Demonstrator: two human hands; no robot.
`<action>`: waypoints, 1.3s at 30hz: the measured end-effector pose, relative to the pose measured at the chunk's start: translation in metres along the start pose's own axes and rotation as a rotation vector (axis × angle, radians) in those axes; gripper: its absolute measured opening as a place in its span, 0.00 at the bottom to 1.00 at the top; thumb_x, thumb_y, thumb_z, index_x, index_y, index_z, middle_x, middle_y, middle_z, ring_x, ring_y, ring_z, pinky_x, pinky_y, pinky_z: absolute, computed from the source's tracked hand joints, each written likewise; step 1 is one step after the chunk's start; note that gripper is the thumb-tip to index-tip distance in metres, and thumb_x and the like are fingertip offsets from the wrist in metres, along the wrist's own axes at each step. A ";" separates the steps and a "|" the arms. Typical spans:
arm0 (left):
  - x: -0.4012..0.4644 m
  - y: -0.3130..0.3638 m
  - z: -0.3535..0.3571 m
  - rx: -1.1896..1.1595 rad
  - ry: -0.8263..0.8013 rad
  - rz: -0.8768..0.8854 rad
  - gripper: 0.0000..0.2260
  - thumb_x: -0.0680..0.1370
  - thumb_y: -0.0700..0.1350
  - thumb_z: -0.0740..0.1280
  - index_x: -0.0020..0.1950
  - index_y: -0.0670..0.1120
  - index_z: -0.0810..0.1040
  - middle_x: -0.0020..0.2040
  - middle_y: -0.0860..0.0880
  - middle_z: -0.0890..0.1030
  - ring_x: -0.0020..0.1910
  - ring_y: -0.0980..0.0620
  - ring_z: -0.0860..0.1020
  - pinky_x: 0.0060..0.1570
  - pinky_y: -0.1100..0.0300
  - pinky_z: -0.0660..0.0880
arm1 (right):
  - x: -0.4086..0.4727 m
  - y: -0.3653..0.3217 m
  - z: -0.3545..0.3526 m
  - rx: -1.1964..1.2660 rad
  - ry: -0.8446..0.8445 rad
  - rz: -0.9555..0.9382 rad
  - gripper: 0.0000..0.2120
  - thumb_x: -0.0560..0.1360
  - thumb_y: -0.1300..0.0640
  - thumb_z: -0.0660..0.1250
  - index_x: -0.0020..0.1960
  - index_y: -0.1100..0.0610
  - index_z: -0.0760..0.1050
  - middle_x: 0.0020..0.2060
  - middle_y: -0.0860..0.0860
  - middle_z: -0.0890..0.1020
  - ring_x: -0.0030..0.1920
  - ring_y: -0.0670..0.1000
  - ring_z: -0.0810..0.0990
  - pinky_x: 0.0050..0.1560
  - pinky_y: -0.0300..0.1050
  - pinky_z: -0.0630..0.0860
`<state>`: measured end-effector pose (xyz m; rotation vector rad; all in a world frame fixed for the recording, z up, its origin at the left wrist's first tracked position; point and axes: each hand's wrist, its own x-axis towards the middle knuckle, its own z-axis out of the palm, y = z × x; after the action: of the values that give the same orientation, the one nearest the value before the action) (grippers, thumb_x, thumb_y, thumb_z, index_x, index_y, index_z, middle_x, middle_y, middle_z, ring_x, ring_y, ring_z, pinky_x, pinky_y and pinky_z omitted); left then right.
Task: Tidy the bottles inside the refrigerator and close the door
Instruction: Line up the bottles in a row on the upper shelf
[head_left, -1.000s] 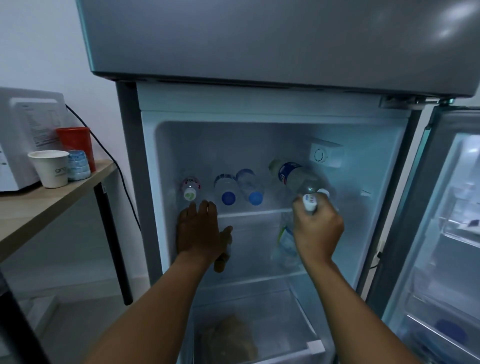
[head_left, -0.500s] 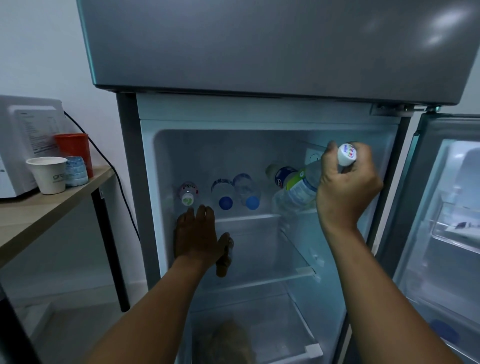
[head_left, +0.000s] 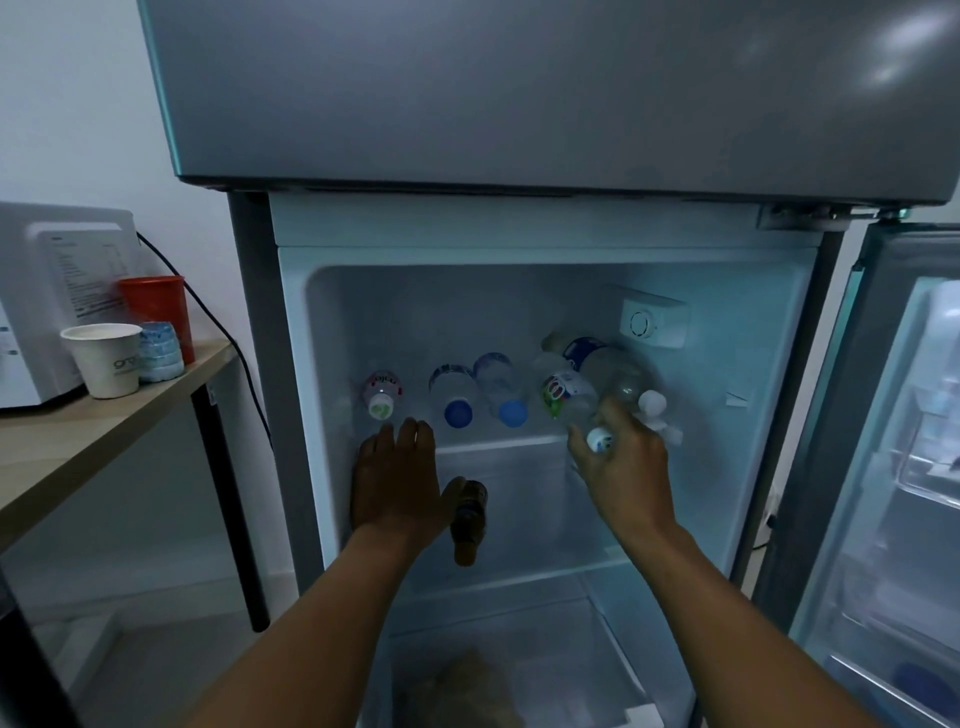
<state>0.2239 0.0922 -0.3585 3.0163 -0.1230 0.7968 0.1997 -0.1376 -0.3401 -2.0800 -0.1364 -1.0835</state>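
Right hand (head_left: 621, 460): we grip the green-label bottle (head_left: 569, 397) by its cap, right of the blue caps.
Left hand (head_left: 397, 480): fingers flat, loose.
Advice: we slide it in straight.

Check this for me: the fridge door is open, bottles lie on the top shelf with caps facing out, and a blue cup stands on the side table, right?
Not quite. The head view shows the fridge door open and the bottles lying on the top shelf with caps facing out, but the tall cup on the side table is red, not blue. A white paper cup stands in front of it.
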 end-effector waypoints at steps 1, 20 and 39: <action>0.000 0.000 0.001 0.000 0.005 0.002 0.35 0.77 0.66 0.57 0.76 0.45 0.58 0.76 0.47 0.64 0.75 0.42 0.60 0.73 0.50 0.57 | 0.000 0.003 0.002 -0.015 -0.007 0.004 0.11 0.75 0.56 0.71 0.43 0.54 0.69 0.34 0.52 0.77 0.36 0.55 0.76 0.33 0.44 0.71; 0.005 -0.001 0.011 0.009 0.096 0.013 0.34 0.77 0.66 0.56 0.75 0.45 0.60 0.73 0.48 0.66 0.73 0.44 0.63 0.71 0.52 0.59 | 0.070 0.019 0.056 -0.260 -0.113 0.001 0.09 0.74 0.55 0.70 0.45 0.54 0.69 0.35 0.51 0.76 0.38 0.57 0.78 0.35 0.46 0.71; 0.003 0.000 0.011 0.013 0.089 0.002 0.34 0.74 0.65 0.63 0.71 0.44 0.66 0.70 0.45 0.71 0.70 0.41 0.67 0.68 0.50 0.62 | -0.117 0.077 0.098 -0.306 -0.486 0.402 0.29 0.78 0.47 0.66 0.75 0.50 0.60 0.64 0.58 0.67 0.64 0.59 0.67 0.62 0.52 0.73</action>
<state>0.2317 0.0921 -0.3670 2.9867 -0.1201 0.9343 0.2218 -0.0962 -0.5045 -2.4731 0.2172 -0.3624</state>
